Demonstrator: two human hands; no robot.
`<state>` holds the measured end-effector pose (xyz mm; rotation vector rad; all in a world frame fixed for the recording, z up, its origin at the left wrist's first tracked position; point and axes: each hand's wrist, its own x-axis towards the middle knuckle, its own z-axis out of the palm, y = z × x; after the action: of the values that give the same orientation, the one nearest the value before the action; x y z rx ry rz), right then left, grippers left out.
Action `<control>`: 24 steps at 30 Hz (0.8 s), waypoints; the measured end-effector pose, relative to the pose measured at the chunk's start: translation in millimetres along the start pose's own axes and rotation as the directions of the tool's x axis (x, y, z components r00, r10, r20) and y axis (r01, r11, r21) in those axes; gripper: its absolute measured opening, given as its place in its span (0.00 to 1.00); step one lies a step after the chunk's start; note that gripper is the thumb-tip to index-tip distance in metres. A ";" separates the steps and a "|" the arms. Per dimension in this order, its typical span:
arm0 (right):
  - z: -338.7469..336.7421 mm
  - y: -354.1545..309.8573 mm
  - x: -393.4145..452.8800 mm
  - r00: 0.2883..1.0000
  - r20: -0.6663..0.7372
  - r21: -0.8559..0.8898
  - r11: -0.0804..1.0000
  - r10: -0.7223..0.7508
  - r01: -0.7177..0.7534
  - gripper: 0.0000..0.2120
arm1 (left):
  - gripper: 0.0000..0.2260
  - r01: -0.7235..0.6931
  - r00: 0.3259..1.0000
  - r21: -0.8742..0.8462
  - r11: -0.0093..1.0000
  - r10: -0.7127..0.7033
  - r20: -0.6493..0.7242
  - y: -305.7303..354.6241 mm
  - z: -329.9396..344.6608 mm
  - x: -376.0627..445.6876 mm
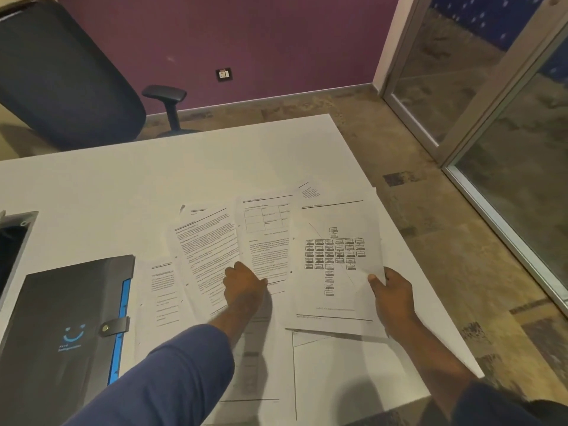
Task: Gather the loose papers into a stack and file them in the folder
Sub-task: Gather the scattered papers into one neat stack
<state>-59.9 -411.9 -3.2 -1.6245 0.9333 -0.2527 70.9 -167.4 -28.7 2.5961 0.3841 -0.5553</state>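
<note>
Several loose printed papers lie fanned out across the white table (123,186). My right hand (390,295) pinches the right edge of the sheet with an organisation chart (335,262), thumb on top. The sheet's near edge is lifted slightly. My left hand (244,285) rests on the text page (209,250) and the page with a table grid (264,238), fingers curled at their overlap. Another text sheet (159,302) lies beside the dark folder (58,330). The folder is closed, with a blue spine edge and a snap strap, at the near left.
More sheets (322,379) lie under my arms near the table's front edge. A dark office chair (64,75) stands behind the table at the far left. A grey tray or cable box (18,238) sits at the left edge. The table's right edge drops to the floor beside a glass partition.
</note>
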 end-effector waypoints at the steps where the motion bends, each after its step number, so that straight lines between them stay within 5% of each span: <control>1: 0.0 -2.5 1.7 1.000 0.005 0.002 1.000 0.003 -0.003 0.09 | 0.27 0.004 1.000 -0.054 0.999 -0.003 0.014 -1.1 1.5 2.9; 5: 7.3 -10.4 5.2 0.998 0.045 0.009 0.999 0.035 -0.036 0.11 | 0.09 -0.021 0.999 -0.144 0.989 0.028 0.046 -12.1 -3.3 9.0; 10: 24.9 -12.3 0.8 0.993 0.091 0.040 0.996 0.070 -0.074 0.08 | 0.13 -0.040 0.996 -0.061 0.997 0.044 0.077 -31.5 -11.4 6.3; 12: 30.4 -12.8 -0.9 0.991 0.109 0.056 0.994 0.083 -0.090 0.10 | 0.09 -0.059 0.998 -0.158 0.986 0.065 0.028 -36.4 -12.8 -2.0; 17: 43.2 -12.3 -3.2 0.982 0.154 0.068 0.990 0.111 -0.123 0.09 | 0.02 0.043 0.994 -0.583 0.811 0.023 0.105 -44.7 -16.4 -39.6; 20: 53.0 -11.6 -5.5 0.974 0.200 0.026 0.994 0.103 -0.110 0.05 | 0.12 0.139 0.962 -0.751 0.646 0.094 0.258 -51.0 -26.2 -62.4; 24: 65.5 -12.5 -9.9 0.960 0.258 -0.046 0.994 0.109 -0.100 0.04 | 0.18 0.160 0.908 -0.799 0.580 0.231 0.350 -59.6 -38.8 -82.0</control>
<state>-20.4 -357.5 -7.8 -1.5877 0.8203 0.0496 -10.0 -111.5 17.1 1.5127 0.3267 -0.6935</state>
